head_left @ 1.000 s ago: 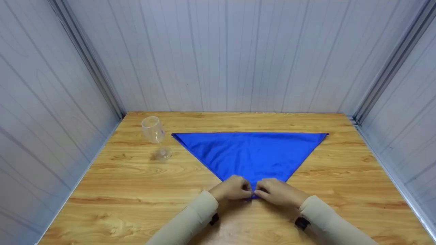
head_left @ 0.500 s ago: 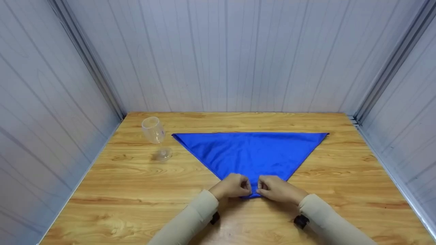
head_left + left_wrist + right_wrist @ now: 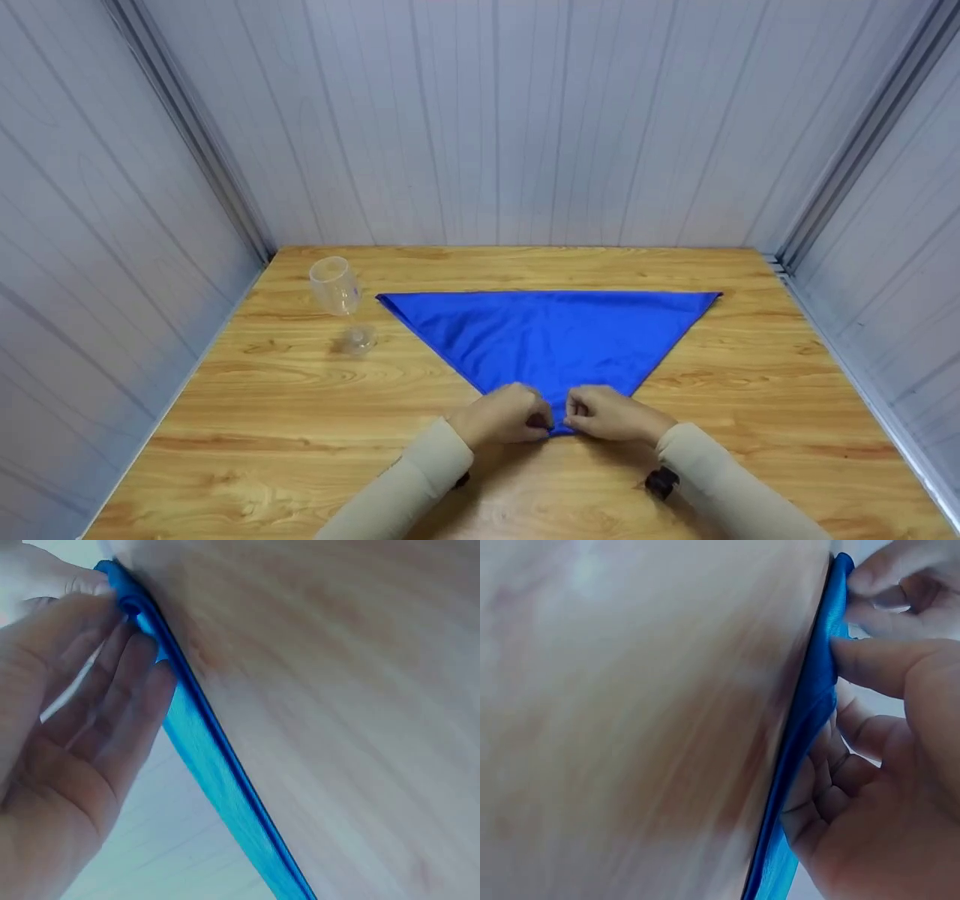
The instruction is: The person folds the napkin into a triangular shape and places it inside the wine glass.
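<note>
A blue satin-like cloth (image 3: pixel 562 337) lies on the table as a triangle, its long edge at the back. At its near corner, my left hand (image 3: pixel 504 415) pinches the left part of the short rolled edge. My right hand (image 3: pixel 619 415) pinches the same edge just to the right, thumb in front and fingers curled behind. In the left wrist view, fingertips of the left hand (image 3: pixel 82 705) touch the turned-over cloth (image 3: pixel 202 742). The right wrist view shows the right hand's thumb pressing on the cloth roll (image 3: pixel 810 697), with the left hand beyond it.
A clear stemmed wine glass (image 3: pixel 335 289) stands upright on the left of the wooden table (image 3: pixel 300 435), apart from the cloth. Pale panel walls (image 3: pixel 480 127) enclose the table at the back and both sides. Each wrist wears a dark device (image 3: pixel 661 482).
The hands have moved slightly apart along the near edge. The cloth's near corner has been turned up a little, leaving a wider, blunter edge. The glass stays in place.
</note>
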Demonstrator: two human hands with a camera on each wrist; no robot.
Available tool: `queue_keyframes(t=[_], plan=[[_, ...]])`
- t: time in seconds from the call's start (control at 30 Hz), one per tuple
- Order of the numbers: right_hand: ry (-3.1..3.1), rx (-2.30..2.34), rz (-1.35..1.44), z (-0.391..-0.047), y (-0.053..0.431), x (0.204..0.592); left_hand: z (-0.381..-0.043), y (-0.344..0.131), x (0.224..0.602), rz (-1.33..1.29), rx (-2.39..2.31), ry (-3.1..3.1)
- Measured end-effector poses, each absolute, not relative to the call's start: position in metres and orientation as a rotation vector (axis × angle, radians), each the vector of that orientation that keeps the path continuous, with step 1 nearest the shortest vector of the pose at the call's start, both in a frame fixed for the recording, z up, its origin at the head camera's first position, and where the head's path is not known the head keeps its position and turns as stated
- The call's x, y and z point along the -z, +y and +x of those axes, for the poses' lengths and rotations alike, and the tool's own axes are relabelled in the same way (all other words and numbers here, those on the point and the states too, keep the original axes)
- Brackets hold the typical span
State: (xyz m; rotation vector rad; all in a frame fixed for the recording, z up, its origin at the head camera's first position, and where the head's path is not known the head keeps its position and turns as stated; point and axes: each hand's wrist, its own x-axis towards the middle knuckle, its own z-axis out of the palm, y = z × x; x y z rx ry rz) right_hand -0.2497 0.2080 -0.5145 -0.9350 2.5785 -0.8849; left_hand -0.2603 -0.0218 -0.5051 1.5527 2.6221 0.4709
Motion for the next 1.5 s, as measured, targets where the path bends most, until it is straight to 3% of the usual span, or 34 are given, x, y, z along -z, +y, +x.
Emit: queue_keyframes(t=[0.63,1.07,1.5], plan=[[2.593,0.883,-0.959,-0.251,0.210,0.514,-0.265,-0.020,0.509,1.378,-0.392,2.761],[2.588,0.876,-1.020,-0.246,0.217,0.513,-0.276,-0.019,0.506,1.077,-0.529,2.682],[2.680,0.732,-1.158,-0.236,0.227,0.510,-0.275,-0.020,0.507,1.034,-0.578,2.661]])
